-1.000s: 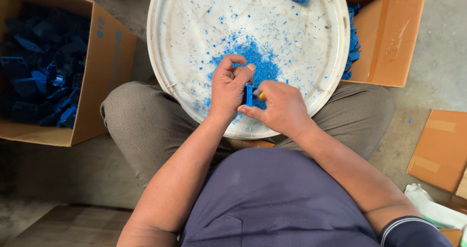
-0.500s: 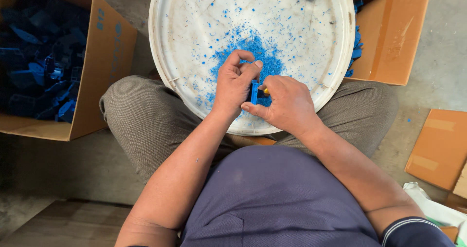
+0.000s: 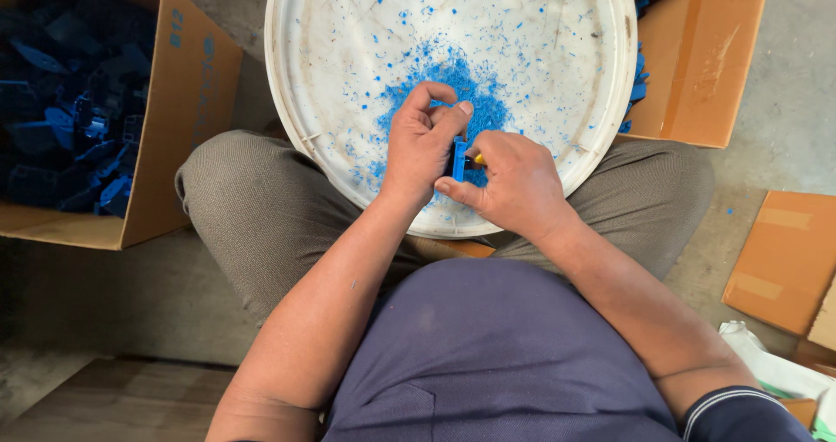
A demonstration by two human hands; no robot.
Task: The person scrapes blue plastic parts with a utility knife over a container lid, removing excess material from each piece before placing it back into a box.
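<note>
My left hand [image 3: 422, 141] and right hand [image 3: 514, 185] meet over the six o'clock edge of the white lid [image 3: 348, 24] on my lap. Between them stands a small blue plastic piece [image 3: 458, 159], its long axis running twelve to six. My left fingers curl shut around its nine o'clock side; my right hand pinches it from three o'clock, closed too, with a yellow-tipped tool [image 3: 478, 159] barely showing. Blue shavings [image 3: 453, 76] lie at twelve o'clock from my hands.
</note>
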